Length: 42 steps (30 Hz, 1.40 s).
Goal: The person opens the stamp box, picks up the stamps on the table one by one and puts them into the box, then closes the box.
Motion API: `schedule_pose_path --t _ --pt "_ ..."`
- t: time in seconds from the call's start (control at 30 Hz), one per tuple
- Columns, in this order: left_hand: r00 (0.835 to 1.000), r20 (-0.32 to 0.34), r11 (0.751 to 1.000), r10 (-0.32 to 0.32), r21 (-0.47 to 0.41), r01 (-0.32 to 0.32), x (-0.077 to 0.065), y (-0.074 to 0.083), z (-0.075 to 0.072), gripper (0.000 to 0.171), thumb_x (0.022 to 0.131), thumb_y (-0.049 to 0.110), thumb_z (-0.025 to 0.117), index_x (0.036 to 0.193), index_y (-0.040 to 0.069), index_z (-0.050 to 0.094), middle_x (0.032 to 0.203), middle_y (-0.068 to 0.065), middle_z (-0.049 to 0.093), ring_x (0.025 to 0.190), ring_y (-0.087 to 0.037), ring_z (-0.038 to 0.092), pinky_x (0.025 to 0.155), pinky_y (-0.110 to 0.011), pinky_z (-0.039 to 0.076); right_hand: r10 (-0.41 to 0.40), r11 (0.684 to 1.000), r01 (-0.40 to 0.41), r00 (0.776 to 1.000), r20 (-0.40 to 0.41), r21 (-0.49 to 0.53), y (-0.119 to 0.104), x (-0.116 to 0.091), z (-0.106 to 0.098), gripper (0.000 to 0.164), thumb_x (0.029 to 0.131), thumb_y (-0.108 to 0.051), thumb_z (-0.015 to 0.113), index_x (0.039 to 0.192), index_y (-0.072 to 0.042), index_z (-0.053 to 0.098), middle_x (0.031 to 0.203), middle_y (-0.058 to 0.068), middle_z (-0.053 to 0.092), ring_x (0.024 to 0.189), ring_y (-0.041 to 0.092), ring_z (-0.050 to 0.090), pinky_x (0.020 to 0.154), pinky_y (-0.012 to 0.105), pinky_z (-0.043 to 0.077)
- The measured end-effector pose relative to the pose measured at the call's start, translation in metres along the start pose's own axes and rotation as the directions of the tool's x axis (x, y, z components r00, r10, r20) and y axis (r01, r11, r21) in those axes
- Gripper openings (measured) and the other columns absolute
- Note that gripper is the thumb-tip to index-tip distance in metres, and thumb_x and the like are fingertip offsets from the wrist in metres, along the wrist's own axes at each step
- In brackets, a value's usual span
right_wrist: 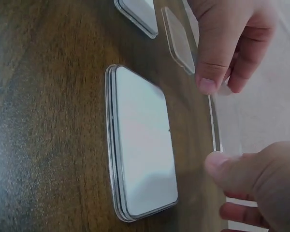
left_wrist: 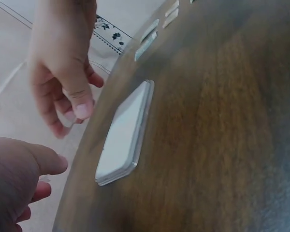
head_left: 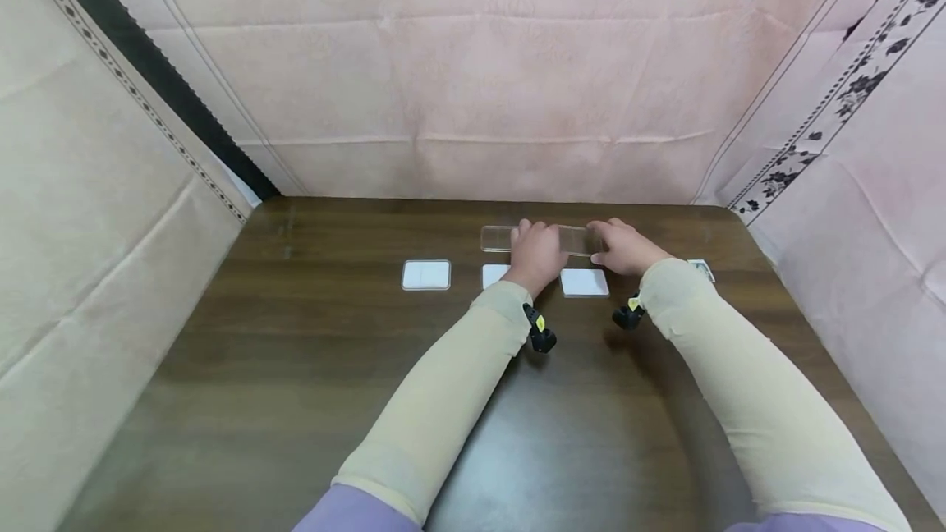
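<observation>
My left hand (head_left: 538,254) and right hand (head_left: 624,246) pinch a thin clear plastic cover (head_left: 576,240) between them near the table's far edge. In the right wrist view the cover's bright edge (right_wrist: 215,123) runs from one thumb to the other, fingers behind it. Just below the hands lies a flat white rectangular piece in a clear case (right_wrist: 146,142), with layered rounded edges. A second clear cover (right_wrist: 178,38) lies on the table left of my left hand, and another white cased piece (head_left: 493,274) is partly hidden by that hand.
A further white cased piece (head_left: 426,275) lies to the left on the brown wooden table (head_left: 332,368). Small pale pieces (head_left: 702,269) lie at the right, partly behind my right sleeve. Pale patterned cloth (head_left: 480,89) hangs around the back and sides.
</observation>
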<state>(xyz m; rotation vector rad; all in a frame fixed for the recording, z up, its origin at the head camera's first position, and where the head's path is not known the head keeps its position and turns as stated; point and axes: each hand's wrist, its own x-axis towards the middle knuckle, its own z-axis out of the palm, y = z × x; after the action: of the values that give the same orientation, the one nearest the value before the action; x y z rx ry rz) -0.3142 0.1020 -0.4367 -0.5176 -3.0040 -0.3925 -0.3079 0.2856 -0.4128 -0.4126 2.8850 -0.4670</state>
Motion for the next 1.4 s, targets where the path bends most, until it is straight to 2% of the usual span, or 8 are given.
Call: schedule_pose_path --t 0.2,0.43,0.63,0.83,1.07,1.2,1.4 --pt "1.0 0.026 0.997 0.012 0.071 -0.014 0.001 -0.001 0.007 0.048 0.098 0.041 0.063 0.137 0.015 0.062 0.127 -0.001 0.064 0.115 -0.022 0.045 0.097 -0.037 0.034 0.016 1.0 -0.017 0.998 -0.058 -0.013 0.005 0.011 0.011 0.059 0.097 -0.01 0.064 0.148 0.007 0.04 0.123 0.029 0.051 0.113 0.044 0.05 0.098 0.058 0.043" --pt "0.996 0.067 0.996 0.053 0.063 -0.057 0.0 -0.003 0.011 0.05 0.097 0.044 0.063 0.134 0.011 0.064 0.127 -0.002 0.062 0.114 -0.022 0.043 0.096 -0.037 0.035 0.071 0.996 -0.074 0.996 -0.056 -0.042 0.01 0.018 0.023 0.058 0.1 -0.012 0.059 0.152 0.004 0.038 0.138 0.031 0.048 0.129 0.05 0.044 0.104 0.062 0.04" --pt "0.989 0.134 0.995 0.065 0.062 -0.074 0.0 -0.006 0.017 0.059 0.101 0.046 0.053 0.146 0.01 0.053 0.14 -0.004 0.054 0.121 -0.022 0.039 0.1 -0.038 0.033 0.097 0.992 -0.103 0.992 -0.076 -0.078 0.014 0.023 0.032 0.056 0.101 -0.017 0.058 0.152 0.0 0.041 0.139 0.027 0.048 0.128 0.047 0.043 0.103 0.061 0.041" --pt "0.982 0.178 0.994 0.065 0.079 -0.08 0.001 -0.006 0.02 0.062 0.103 0.049 0.046 0.151 0.01 0.047 0.144 -0.004 0.047 0.126 -0.022 0.036 0.108 -0.04 0.029 0.129 0.99 -0.134 0.986 -0.102 -0.035 0.018 0.026 0.039 0.055 0.101 -0.022 0.059 0.15 -0.002 0.045 0.139 0.026 0.045 0.125 0.045 0.042 0.103 0.061 0.04" --pt "0.981 0.183 0.993 0.069 0.085 -0.085 0.002 -0.006 0.02 0.061 0.103 0.049 0.045 0.152 0.012 0.046 0.145 -0.004 0.046 0.125 -0.022 0.036 0.107 -0.04 0.029 0.15 0.989 -0.15 0.983 -0.11 0.011 0.022 0.026 0.04 0.056 0.101 -0.025 0.06 0.151 -0.005 0.045 0.143 0.027 0.042 0.126 0.046 0.04 0.103 0.063 0.038" --pt "0.981 0.18 0.994 0.078 0.067 -0.091 0.001 -0.007 0.017 0.062 0.103 0.048 0.046 0.152 0.011 0.045 0.145 -0.004 0.047 0.125 -0.022 0.036 0.106 -0.04 0.029 0.153 0.986 -0.145 0.983 -0.101 0.076 0.023 0.026 0.037 0.058 0.1 -0.025 0.062 0.151 -0.007 0.044 0.144 0.028 0.041 0.129 0.047 0.038 0.104 0.064 0.037" --pt "0.983 0.145 0.992 0.114 0.044 -0.122 -0.005 -0.018 0.004 0.058 0.103 0.043 0.047 0.152 0.01 0.046 0.145 -0.006 0.048 0.126 -0.024 0.037 0.106 -0.04 0.03 0.178 0.978 -0.16 0.975 -0.132 0.133 0.016 0.014 0.032 0.063 0.098 -0.027 0.064 0.153 -0.009 0.04 0.148 0.029 0.035 0.132 0.048 0.031 0.106 0.066 0.031"
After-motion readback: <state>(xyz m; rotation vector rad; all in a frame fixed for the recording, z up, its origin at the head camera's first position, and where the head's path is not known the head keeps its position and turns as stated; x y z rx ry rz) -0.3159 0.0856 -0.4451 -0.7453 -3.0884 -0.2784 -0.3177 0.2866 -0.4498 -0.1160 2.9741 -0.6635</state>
